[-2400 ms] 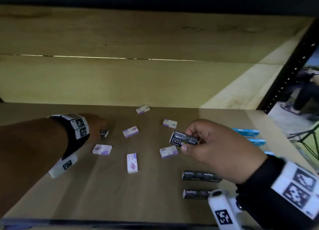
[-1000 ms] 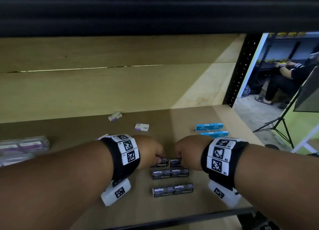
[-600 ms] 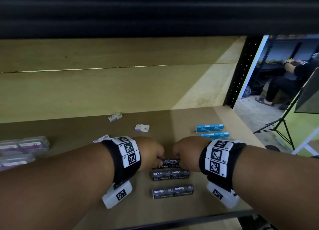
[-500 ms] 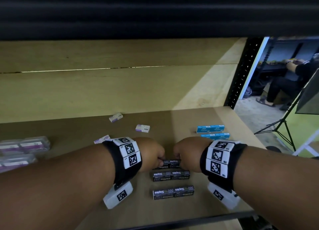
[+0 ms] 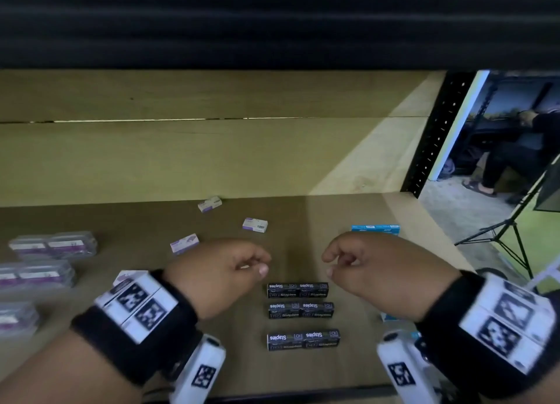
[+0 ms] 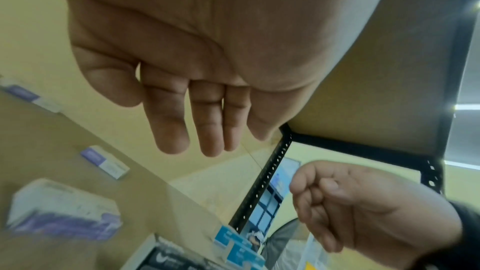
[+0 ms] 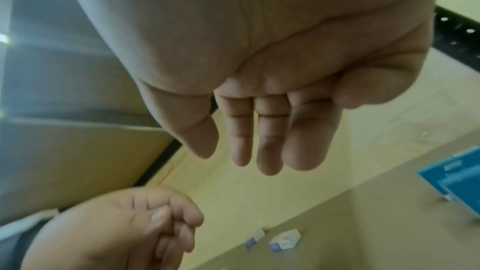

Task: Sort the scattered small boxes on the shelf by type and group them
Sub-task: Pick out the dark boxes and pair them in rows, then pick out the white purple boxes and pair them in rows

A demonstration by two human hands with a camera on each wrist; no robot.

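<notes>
- The left hand hovers over the shelf with a loose, empty grip: fingers relaxed and only slightly bent, touching nothing (its wrist view shows them hanging nearly straight).
- The right hand mirrors it on the other side, fingers loosely curled, its grip also holding nothing.
- Between and just below the two hands lie the black staple boxes, small rectangular cartons with white "Staples" lettering, set in three rows of two, each pair end to end; the rows sit close together, one in front of another.
- Purple-and-white boxes lie scattered farther back on the shelf, each apart from the others, at differing angles; one is just beyond the left hand.
- Blue boxes sit at the right, partly hidden behind the right hand.
- Clear plastic-wrapped packs with purple labels are at the far left, blurred.
- The shelf surface is smooth, matte brown board; the back wall is pale wood panelling with a thin horizontal gap.
</notes>
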